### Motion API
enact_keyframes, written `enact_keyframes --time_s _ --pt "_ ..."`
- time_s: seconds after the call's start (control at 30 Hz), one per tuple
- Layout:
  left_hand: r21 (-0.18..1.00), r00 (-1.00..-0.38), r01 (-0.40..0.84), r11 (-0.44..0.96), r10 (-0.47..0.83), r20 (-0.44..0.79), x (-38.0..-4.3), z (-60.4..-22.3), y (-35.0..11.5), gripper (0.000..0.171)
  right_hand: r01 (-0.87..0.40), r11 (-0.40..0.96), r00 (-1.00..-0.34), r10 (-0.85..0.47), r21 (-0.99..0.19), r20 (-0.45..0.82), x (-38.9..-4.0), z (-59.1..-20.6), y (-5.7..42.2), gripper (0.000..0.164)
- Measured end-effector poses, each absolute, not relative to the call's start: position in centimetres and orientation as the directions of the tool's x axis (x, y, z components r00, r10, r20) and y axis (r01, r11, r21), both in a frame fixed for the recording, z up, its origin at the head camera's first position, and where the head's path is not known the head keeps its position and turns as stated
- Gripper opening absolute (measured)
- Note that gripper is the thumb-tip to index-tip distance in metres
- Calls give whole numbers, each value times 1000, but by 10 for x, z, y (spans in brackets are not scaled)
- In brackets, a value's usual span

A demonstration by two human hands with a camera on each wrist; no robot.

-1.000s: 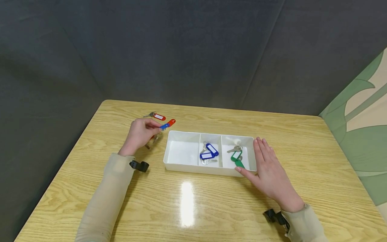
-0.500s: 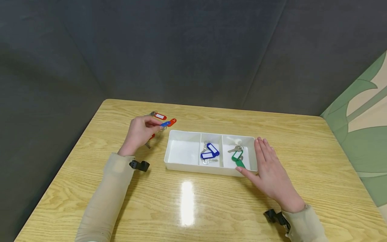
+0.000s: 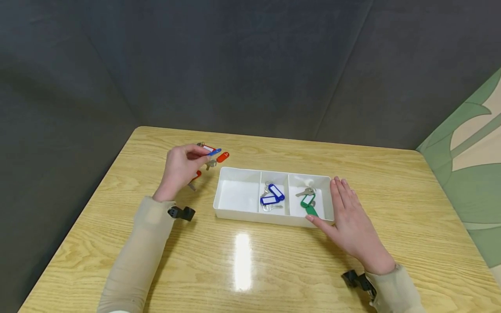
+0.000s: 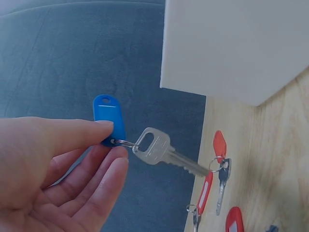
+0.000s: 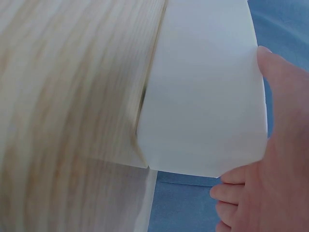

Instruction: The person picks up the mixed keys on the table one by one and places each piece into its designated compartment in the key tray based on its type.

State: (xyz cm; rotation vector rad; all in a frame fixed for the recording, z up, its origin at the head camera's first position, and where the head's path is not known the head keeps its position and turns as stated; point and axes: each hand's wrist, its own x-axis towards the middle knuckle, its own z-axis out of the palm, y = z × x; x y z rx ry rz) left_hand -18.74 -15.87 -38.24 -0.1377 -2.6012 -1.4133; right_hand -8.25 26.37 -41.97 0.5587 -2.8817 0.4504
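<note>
My left hand (image 3: 182,169) pinches a blue key tag (image 4: 109,116) between thumb and fingers, above the table left of the white divided box (image 3: 238,198). From the tag's ring dangles a silver key (image 4: 154,149), plain in the left wrist view. Around and under that hand lie red key tags (image 3: 223,157) with keys, partly hidden. Straight fingers of my right hand (image 3: 354,228) lie along the box's right end, the thumb at its front rim. Blue-tagged keys (image 3: 276,192) occupy the middle compartment and green-tagged keys (image 3: 308,200) the right one; the left compartment shows bare floor.
The box stands on a wooden table (image 3: 188,265), whose back edge meets a dark grey partition (image 3: 242,69). A green and beige patterned panel (image 3: 469,169) stands at the right. Black wrist cameras (image 3: 182,213) are strapped on both sleeves.
My left hand has lifted the blue key tag up and slightly away from the red tags, uncovering more of a red tag and key below. The right hand stays at the box.
</note>
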Motion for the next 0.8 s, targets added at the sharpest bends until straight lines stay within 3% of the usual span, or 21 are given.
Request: enact_keyframes --time_s 0.53,0.8 --pt "836 -959 250 488 7 282 -184 -372 -154 9 -393 885 -912 -340 -248 231 -82 -417 262 105" --pt "869 -968 232 436 15 250 -181 -367 -150 12 -390 886 -913 -338 -251 226 -81 -417 262 105"
